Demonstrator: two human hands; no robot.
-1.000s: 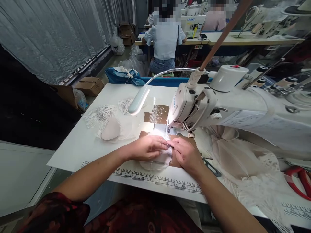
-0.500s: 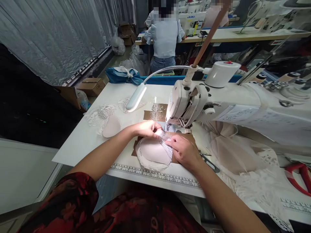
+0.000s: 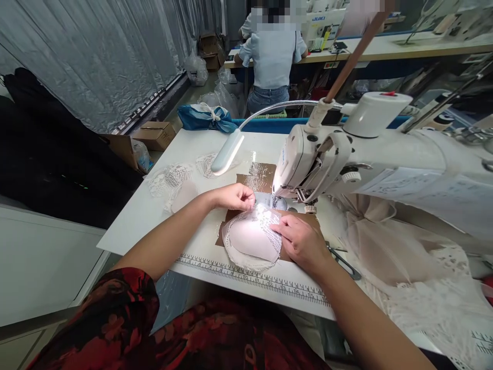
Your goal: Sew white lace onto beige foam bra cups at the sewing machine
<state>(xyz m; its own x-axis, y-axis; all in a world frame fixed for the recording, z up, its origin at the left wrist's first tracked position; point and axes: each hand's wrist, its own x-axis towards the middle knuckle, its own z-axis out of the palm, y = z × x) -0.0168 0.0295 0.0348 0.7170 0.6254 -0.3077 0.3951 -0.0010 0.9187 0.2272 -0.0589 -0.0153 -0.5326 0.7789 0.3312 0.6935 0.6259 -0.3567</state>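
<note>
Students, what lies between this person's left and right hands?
White lace on the pale cup piece lies between the left hand and right hand, seen in the head view.

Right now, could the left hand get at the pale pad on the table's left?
Probably yes: the pale pad lies just past the left forearm, with nothing visible blocking. The left hand, though, is at the edge of the lace-trimmed cup, so it would likely need to draw back.

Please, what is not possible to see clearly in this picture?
Head view:
Left hand: whether it pinches the lace, hidden by curled fingers.
Left-side pad: partly hidden by the left forearm.
Papers on the sewing machine: writing too blurred.
Red object: cut off by the right edge.
</note>
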